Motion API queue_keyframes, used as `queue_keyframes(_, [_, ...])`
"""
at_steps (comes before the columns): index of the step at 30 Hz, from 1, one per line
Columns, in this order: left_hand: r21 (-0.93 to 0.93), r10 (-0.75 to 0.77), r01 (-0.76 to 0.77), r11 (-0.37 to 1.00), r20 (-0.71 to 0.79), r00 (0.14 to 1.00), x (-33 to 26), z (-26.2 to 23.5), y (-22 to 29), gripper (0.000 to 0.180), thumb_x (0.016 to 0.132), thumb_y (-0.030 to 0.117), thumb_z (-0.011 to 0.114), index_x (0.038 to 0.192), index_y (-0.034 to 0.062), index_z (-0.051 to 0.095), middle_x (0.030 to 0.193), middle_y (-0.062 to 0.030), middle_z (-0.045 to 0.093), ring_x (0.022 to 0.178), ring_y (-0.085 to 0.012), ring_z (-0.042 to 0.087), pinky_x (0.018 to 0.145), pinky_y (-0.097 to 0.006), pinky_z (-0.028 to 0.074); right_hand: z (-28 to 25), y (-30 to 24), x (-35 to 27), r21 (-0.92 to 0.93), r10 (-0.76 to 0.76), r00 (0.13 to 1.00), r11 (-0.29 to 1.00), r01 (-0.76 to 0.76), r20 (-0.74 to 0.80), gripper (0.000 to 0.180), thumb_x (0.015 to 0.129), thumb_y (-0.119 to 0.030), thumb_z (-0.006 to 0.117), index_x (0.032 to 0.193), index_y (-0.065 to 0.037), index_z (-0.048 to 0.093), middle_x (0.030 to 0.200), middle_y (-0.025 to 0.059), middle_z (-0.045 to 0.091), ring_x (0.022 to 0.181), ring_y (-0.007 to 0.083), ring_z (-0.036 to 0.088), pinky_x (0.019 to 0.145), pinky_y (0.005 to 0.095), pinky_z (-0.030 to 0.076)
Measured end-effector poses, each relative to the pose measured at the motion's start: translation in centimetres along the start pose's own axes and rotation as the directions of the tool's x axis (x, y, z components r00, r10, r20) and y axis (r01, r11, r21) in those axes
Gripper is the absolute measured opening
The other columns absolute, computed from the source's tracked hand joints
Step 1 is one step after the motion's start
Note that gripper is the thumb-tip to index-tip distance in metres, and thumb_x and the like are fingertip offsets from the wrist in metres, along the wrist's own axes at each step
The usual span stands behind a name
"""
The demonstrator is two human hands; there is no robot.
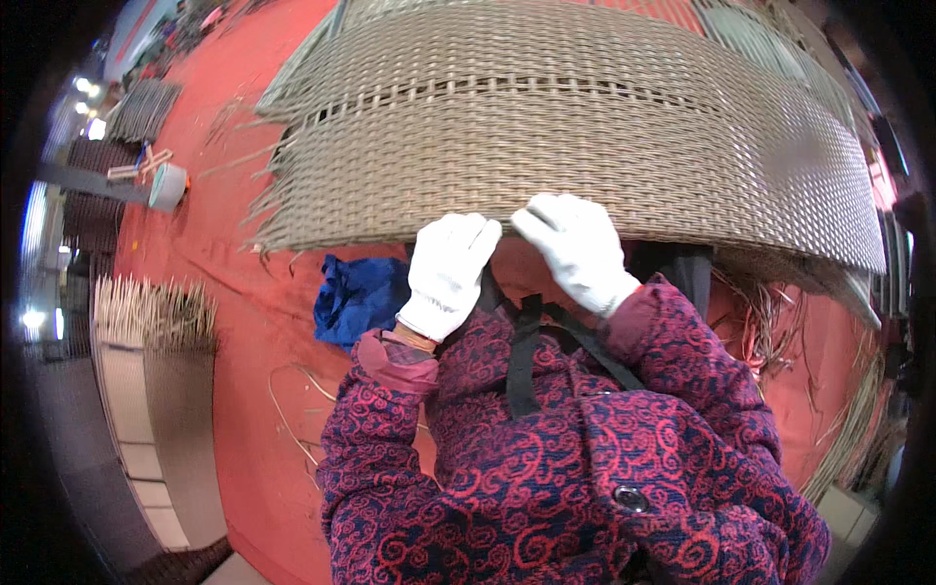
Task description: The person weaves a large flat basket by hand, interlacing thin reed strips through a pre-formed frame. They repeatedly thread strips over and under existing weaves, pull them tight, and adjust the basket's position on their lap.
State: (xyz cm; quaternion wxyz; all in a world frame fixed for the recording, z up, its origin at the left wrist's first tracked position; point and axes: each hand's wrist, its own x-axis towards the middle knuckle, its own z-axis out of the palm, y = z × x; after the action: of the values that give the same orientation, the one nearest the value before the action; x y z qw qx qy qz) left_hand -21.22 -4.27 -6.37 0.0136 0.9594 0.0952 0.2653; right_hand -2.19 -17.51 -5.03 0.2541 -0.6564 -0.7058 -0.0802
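Observation:
A large woven wicker panel (585, 127) of tan strands fills the upper half of the view, lying over a dark frame. Both my hands wear white gloves and rest at its near edge. My left hand (447, 273) curls its fingers against the edge of the weave. My right hand (577, 249) sits just beside it, fingers bent onto the same edge. Whether either hand pinches a strand is hidden by the gloves. My sleeves are dark blue with red swirls.
A red floor covering (244, 331) spreads below and to the left. A blue cloth (359, 297) lies under the panel's near-left corner. Loose strands trail at right (848, 419). A roll of tape (168, 185) and another woven piece (146, 107) sit far left.

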Motion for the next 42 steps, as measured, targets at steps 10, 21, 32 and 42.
queue_keyframes(10, [-0.688, -0.956, 0.718, 0.106, 0.129, 0.265, -11.4, -1.4, -5.4, 0.028, 0.097, 0.011, 0.068, 0.121, -0.0035, 0.067, 0.114, -0.0096, 0.071, 0.107, -0.0188, 0.065, 0.097, -0.032, 0.051, -1.4, 5.0, -4.8, -0.429, 0.136, 0.985, 0.888, -0.169, -0.106, 0.062, 0.077, -0.002, 0.065, 0.137, -0.013, 0.060, 0.136, 0.0131, 0.062, 0.118, 0.0323, 0.060, 0.103, 0.0464, 0.048])
queue_keyframes(21, [-0.175, -0.492, 0.462, 0.869, -0.223, 0.841, -8.7, -3.8, -5.1, 0.019, 0.089, 0.008, 0.073, 0.108, 0.0062, 0.074, 0.109, -0.0129, 0.072, 0.104, -0.0318, 0.067, 0.093, -0.041, 0.052, -2.3, 6.1, -4.6, -0.338, 0.074, 0.996, 0.937, -0.088, -0.054, 0.057, 0.078, 0.001, 0.063, 0.134, -0.009, 0.063, 0.128, 0.0165, 0.067, 0.112, 0.0367, 0.065, 0.097, 0.0467, 0.052])
queue_keyframes(32, [0.053, -0.210, 0.209, 0.977, 0.018, 0.978, -5.2, -4.1, -6.5, 0.033, 0.082, 0.012, 0.075, 0.115, 0.0117, 0.069, 0.115, -0.0106, 0.069, 0.108, -0.0348, 0.062, 0.095, -0.048, 0.046, 3.5, -4.2, 4.7, 0.114, -0.046, 0.997, 0.993, 0.039, 0.054, 0.016, 0.087, -0.021, 0.061, 0.096, -0.010, 0.069, 0.083, 0.0100, 0.065, 0.080, 0.0328, 0.064, 0.073, 0.0468, 0.050])
queue_keyframes(42, [0.006, -0.166, 0.166, 0.986, 0.004, 0.986, -4.3, -3.8, -7.8, 0.021, 0.081, 0.015, 0.071, 0.101, 0.0118, 0.067, 0.095, -0.0103, 0.063, 0.092, -0.0333, 0.062, 0.081, -0.046, 0.047, 7.6, -6.0, 7.2, 0.000, -0.091, 0.979, 0.996, 0.093, -0.184, 0.011, 0.082, -0.025, 0.062, 0.083, -0.014, 0.065, 0.076, 0.0071, 0.059, 0.076, 0.0297, 0.060, 0.067, 0.0455, 0.044])
